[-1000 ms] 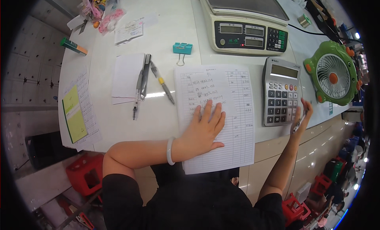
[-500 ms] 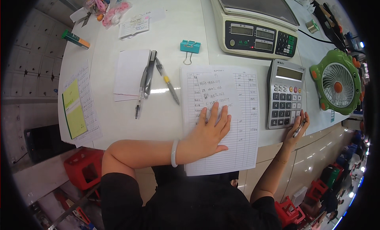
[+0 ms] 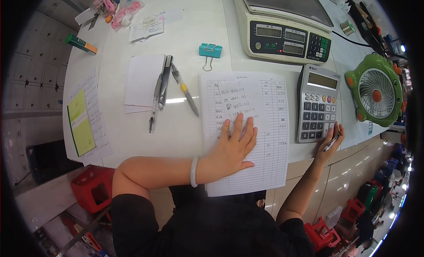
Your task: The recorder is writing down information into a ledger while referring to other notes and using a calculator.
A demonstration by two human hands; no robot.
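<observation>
My left hand (image 3: 227, 153) lies flat with fingers spread on a stack of ruled sheets (image 3: 269, 168). A smaller handwritten slip (image 3: 245, 91) rests on the top sheet, its lower edge under my left fingertips. To the right of the sheets is a grey calculator (image 3: 316, 91) with dark keys. My right hand (image 3: 329, 146) is at its lower right corner, fingertips over the bottom keys. A pen (image 3: 332, 142) is tucked between the fingers of that hand.
Left of the sheets lie several pens (image 3: 185, 90) and a blank paper (image 3: 140, 87). Above stand a teal binder clip (image 3: 210, 50) and a weighing scale (image 3: 289, 41). A green fan (image 3: 376, 91) is at right. A yellow-green booklet (image 3: 81, 122) lies far left, red stools (image 3: 93, 188) below.
The view has shifted very slightly, so the tabletop things sit a little farther left or higher. My left hand stays flat, and my right hand keeps the pen by the calculator keys.
</observation>
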